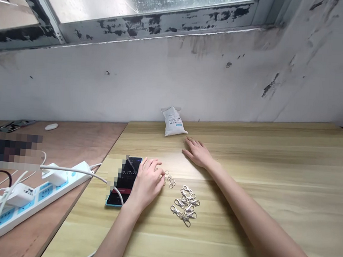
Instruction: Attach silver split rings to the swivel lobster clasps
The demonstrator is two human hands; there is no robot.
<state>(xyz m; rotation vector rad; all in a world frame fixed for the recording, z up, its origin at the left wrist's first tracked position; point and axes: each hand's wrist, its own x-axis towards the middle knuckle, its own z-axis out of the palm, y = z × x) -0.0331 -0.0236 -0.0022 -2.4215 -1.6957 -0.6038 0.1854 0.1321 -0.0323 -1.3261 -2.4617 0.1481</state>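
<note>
My left hand (148,182) rests palm down between a phone (120,196) and a small group of metal split rings (171,181). Its fingers are loosely bent and a little apart, and partly cover the nearest rings; I see nothing held in it. My right hand (198,152) lies flat on the wooden tabletop (264,168) with fingers spread and nothing in it. A small white package (173,121) stands just beyond its fingertips, against the wall. Between my forearms lies a loose pile of silver lobster-clasp swivel hooks (186,205).
To the left, a lower brown surface (77,140) holds a white power strip (44,193) with plugged-in adapters. A white cable (95,175) crosses over to the phone. Behind the table rise a stained wall (127,84) and a window frame (156,25).
</note>
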